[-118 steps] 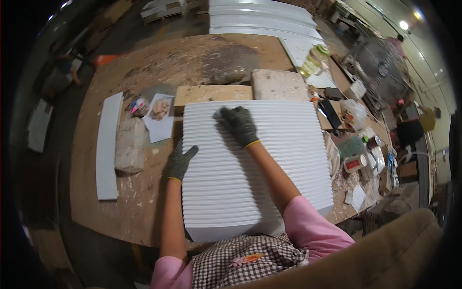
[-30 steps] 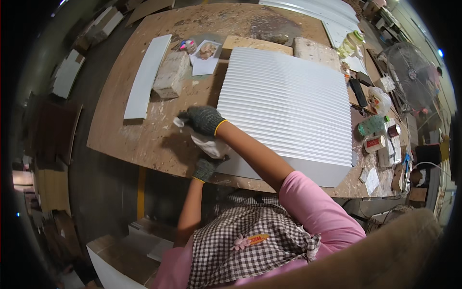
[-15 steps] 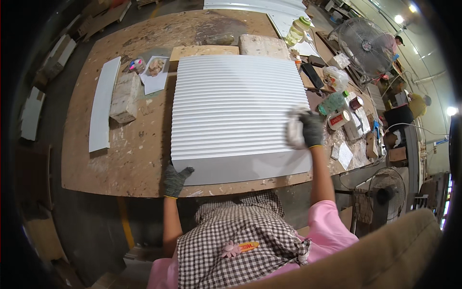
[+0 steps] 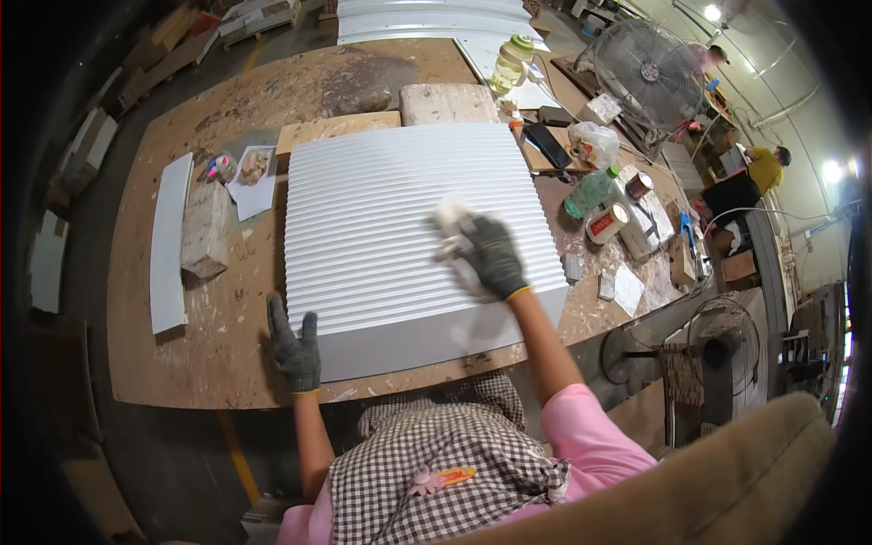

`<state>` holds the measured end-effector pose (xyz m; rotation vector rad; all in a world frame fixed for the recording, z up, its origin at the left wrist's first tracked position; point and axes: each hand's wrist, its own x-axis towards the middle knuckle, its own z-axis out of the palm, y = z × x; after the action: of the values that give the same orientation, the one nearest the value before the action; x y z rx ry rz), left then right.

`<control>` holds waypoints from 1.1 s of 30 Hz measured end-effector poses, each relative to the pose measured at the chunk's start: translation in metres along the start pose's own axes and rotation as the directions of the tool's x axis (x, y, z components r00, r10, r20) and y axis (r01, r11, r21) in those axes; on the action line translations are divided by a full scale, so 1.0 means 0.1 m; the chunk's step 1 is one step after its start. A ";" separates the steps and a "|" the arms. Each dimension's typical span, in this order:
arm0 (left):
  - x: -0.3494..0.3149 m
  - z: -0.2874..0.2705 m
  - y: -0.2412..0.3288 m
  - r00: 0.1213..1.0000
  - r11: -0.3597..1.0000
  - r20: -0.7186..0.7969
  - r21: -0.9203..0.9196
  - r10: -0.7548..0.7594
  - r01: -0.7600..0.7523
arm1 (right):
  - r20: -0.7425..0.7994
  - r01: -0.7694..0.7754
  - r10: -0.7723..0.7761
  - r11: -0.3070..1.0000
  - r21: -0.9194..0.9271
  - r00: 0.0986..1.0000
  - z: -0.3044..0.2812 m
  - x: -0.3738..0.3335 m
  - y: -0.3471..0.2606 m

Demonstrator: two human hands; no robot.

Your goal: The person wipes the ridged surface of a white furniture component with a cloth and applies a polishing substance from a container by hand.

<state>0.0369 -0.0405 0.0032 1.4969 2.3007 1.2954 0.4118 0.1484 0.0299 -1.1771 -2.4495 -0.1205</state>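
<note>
Stained wooden table (image 4: 232,318), ribbed white panel (image 4: 381,227), narrow white board (image 4: 171,245), whitish block (image 4: 206,232)

The person's left grip (image 4: 295,354), gloved, is spread, its thumb (image 4: 310,327) apart from the extended fingers (image 4: 276,313); the bare left forearm (image 4: 312,431) runs nearly straight forward to it. The gloved right grip (image 4: 493,259), slightly blurred, curls closed, and the bare right forearm (image 4: 547,354) slants forward and inward, reaching farther out than the left.

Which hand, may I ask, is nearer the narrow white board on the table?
Left. The left hand is right of the narrow white board, at the ribbed panel; the right hand is farther right, over it.
</note>
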 end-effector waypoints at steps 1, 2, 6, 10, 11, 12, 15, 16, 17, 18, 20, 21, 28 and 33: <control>0.07 0.05 0.04 1.000 1.000 -0.001 -0.023 0.017 -0.017 | -0.043 -0.236 0.245 0.960 0.149 0.969 -0.03 -0.08 0.34; 0.12 0.09 0.06 0.999 1.000 0.037 0.003 -0.005 0.005 | 0.048 -0.382 0.426 0.748 0.543 0.904 -0.17 -0.21 0.73; 0.17 0.20 0.05 0.998 0.995 0.056 0.102 0.005 -0.011 | 0.090 -0.655 0.666 0.745 -0.129 0.740 -0.69 -0.20 1.59; 0.14 0.27 0.03 0.998 0.990 -0.023 0.131 0.054 -0.050 | -0.183 -0.538 0.541 0.840 0.071 0.821 -0.64 0.66 1.15; 0.15 0.27 0.03 0.997 0.991 -0.043 0.124 0.059 -0.053 | -0.100 -0.422 0.467 0.857 0.297 0.879 -0.48 0.83 0.92; 0.14 0.27 0.05 0.997 0.990 -0.039 0.129 0.064 -0.059 | -0.259 -0.211 0.241 0.968 0.138 0.935 -0.22 1.01 0.69; 0.18 0.22 0.09 0.996 0.987 -0.027 0.144 0.081 -0.076 | -0.107 0.306 -0.313 0.949 -0.077 0.944 0.44 0.91 0.38; 0.18 0.19 0.11 0.997 0.986 -0.018 0.145 0.081 -0.078 | -0.128 0.131 -0.133 0.991 -0.022 0.983 0.55 0.83 0.54; 0.18 0.20 0.13 0.997 0.987 -0.016 0.141 0.074 -0.071 | -0.121 0.022 -0.022 1.000 0.002 0.992 0.58 0.73 0.80; 0.19 0.19 0.15 0.997 0.987 -0.027 0.143 0.076 -0.071 | -0.140 -0.077 0.078 0.997 0.011 0.987 0.56 0.63 1.09; 0.18 0.18 0.17 0.997 0.986 -0.027 0.148 0.077 -0.072 | -0.076 -0.325 0.341 0.931 0.166 0.937 0.32 0.41 1.69; 0.19 0.18 0.18 0.996 0.986 -0.038 0.153 0.075 -0.069 | 0.275 -0.516 0.453 0.823 0.238 0.848 0.08 0.38 2.04; 0.20 0.10 0.26 0.995 0.967 -0.012 0.238 0.100 -0.095 | 0.073 -0.710 0.731 0.626 0.323 0.678 -0.01 1.17 1.99; 0.23 0.09 0.30 1.000 0.996 0.005 0.092 -0.014 0.013 | -0.035 -0.666 0.692 0.679 -0.309 0.721 1.17 2.08 -0.04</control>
<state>0.0506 -0.0119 0.0259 1.5067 2.3940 1.1956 0.2545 0.3268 0.0078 -2.2022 -1.9187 -0.2287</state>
